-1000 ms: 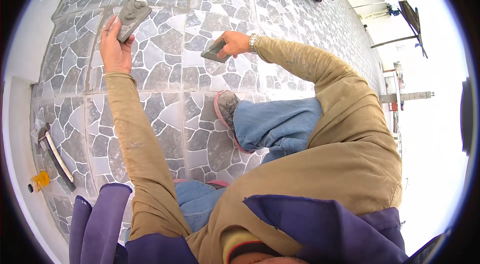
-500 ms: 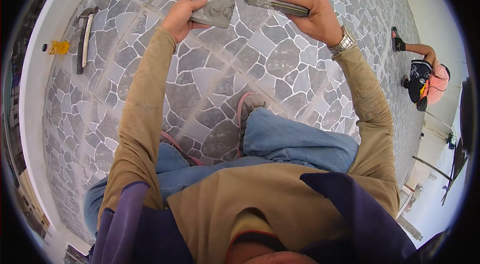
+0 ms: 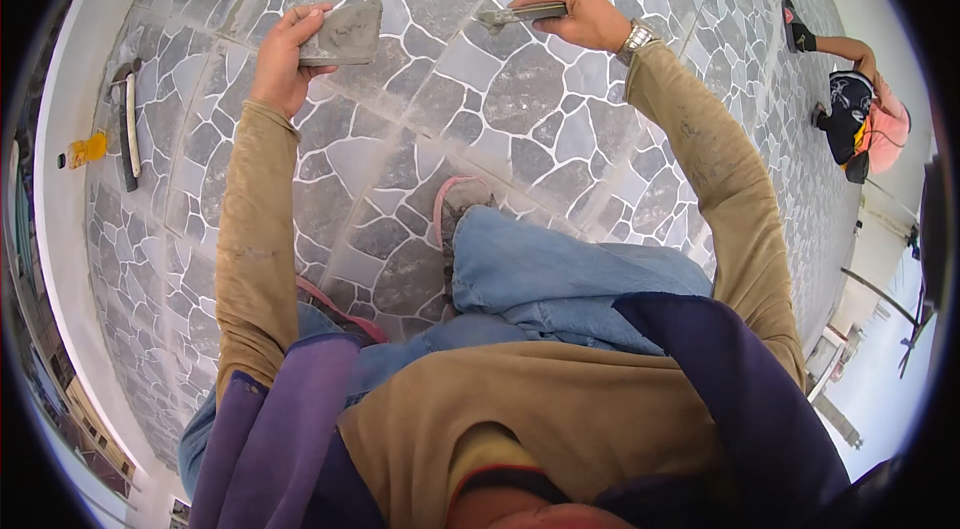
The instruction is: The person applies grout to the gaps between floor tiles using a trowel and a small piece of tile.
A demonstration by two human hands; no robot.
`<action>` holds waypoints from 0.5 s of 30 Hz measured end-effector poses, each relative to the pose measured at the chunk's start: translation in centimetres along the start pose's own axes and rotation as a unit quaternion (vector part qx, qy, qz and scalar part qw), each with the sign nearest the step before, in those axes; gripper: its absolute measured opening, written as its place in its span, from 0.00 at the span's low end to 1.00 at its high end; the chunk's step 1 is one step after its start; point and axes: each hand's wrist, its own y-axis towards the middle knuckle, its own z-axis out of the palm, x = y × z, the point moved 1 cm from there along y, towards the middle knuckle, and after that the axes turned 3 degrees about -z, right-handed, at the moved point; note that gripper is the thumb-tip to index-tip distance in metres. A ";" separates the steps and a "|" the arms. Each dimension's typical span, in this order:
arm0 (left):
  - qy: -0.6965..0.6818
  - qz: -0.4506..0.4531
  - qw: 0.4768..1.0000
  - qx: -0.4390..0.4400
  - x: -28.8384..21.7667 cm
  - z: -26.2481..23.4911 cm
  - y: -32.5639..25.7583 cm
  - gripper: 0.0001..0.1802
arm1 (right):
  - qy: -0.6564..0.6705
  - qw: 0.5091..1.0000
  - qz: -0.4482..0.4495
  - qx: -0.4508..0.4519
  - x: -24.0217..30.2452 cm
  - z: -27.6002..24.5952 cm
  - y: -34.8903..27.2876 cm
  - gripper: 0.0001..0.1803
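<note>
Head view: left hand (image 3: 282, 64) grips a mortar-smeared hawk board (image 3: 343, 33); right hand (image 3: 585, 17) closed on a trowel (image 3: 518, 16), both above the stone-pattern tiled floor (image 3: 520, 119). Joints nearby look filled; remaining work cannot be judged

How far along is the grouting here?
Done: white joints fill the stone-pattern floor all around. In hand: left hand holds a grey mortar-smeared board; right hand holds a trowel above the tiles. What is left cannot be told.
</note>
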 end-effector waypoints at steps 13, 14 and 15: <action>-0.079 0.017 0.997 -0.002 0.6 -0.2 -2.9 0.14 | -0.384 0.920 -0.053 -0.052 -12.3 3.0 3.1 0.41; -0.086 0.020 0.996 -0.008 0.5 -0.7 -3.0 0.14 | -0.401 0.911 -0.061 -0.071 -12.2 3.1 2.6 0.38; -0.090 0.026 0.996 -0.013 0.0 -1.2 -3.2 0.15 | -0.395 0.918 -0.024 -0.002 -11.9 2.5 2.4 0.42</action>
